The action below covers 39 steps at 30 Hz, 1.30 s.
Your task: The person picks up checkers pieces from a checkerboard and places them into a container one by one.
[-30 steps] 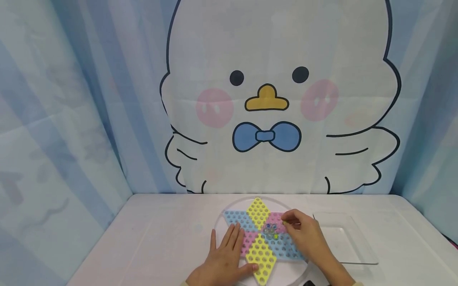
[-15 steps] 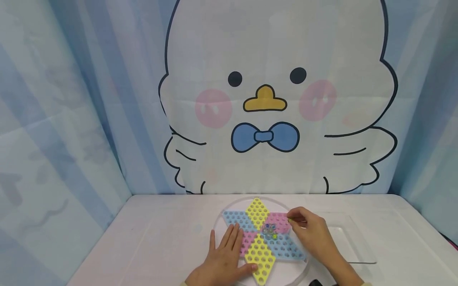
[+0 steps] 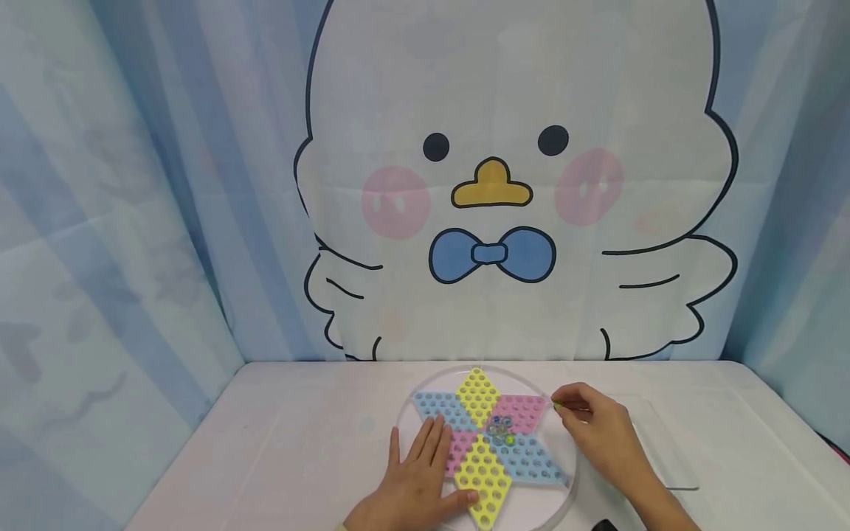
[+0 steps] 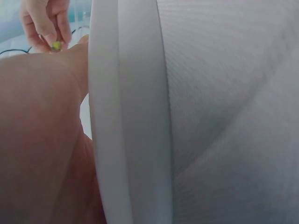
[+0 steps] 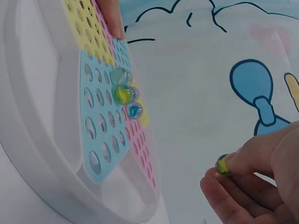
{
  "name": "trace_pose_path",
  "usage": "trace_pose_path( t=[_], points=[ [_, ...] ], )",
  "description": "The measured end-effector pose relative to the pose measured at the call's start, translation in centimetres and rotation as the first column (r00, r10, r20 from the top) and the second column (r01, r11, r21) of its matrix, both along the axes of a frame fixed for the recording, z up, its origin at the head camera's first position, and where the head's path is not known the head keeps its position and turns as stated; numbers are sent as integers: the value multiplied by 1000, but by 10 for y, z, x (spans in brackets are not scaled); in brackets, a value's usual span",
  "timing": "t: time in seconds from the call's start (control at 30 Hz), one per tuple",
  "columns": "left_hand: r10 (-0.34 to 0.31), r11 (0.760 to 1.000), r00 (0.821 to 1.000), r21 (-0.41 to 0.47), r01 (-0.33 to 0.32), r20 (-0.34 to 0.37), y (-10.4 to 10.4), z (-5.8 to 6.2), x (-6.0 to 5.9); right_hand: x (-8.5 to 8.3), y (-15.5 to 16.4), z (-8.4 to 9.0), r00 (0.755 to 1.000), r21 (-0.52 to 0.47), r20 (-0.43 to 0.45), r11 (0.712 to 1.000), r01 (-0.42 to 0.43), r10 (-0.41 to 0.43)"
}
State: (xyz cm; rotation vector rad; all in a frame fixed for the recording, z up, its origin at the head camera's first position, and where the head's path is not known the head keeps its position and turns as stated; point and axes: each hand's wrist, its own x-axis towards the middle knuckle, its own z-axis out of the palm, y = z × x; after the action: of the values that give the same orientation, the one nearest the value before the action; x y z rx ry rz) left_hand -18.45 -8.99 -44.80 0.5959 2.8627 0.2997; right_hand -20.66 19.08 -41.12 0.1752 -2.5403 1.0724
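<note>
A round white Chinese checkers board (image 3: 531, 461) bears a yellow, blue and pink star full of holes. My left hand (image 3: 421, 476) lies on its left side with fingers spread. A small cluster of glass marbles (image 3: 500, 428) sits near the star's centre; the right wrist view shows clear, yellow-green and blue ones. Just off the board's right edge, my right hand (image 3: 600, 435) pinches a yellow-green glass marble (image 5: 223, 164) between thumb and fingertips. This marble also shows in the left wrist view, past the left hand (image 4: 37, 116).
A clear shallow tray (image 3: 677, 457) stands on the white table (image 3: 299, 442) to the right, partly hidden behind the right hand and forearm. Behind the table hangs a curtain (image 3: 491, 317) printed with a cartoon bird.
My right hand has moved right, from over the pink part of the star to beyond the board's edge, still pinching the marble. The left hand stays in place.
</note>
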Motion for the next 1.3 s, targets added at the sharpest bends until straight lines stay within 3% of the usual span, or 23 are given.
trace_pose_path(
  t=[0.3, 0.67, 1.1, 1.3],
  points=[
    [3, 1000, 1000, 21, -3, 1, -1, -2, -1, 4, 18, 4, 998, 8, 45, 999, 38, -39],
    [10, 1000, 1000, 6, -10, 7, 1, -2, -2, 3, 39, -2, 998, -10, -7, 998, 69, -69],
    [9, 999, 1000, 39, -8, -4, -1, -6, -3, 0, 52, -7, 990, 36, 89, 994, 105, -108],
    [8, 1000, 1000, 18, -9, 15, 0, -2, -2, -4, 56, -10, 978, 51, 188, 995, 85, -93]
  ],
)
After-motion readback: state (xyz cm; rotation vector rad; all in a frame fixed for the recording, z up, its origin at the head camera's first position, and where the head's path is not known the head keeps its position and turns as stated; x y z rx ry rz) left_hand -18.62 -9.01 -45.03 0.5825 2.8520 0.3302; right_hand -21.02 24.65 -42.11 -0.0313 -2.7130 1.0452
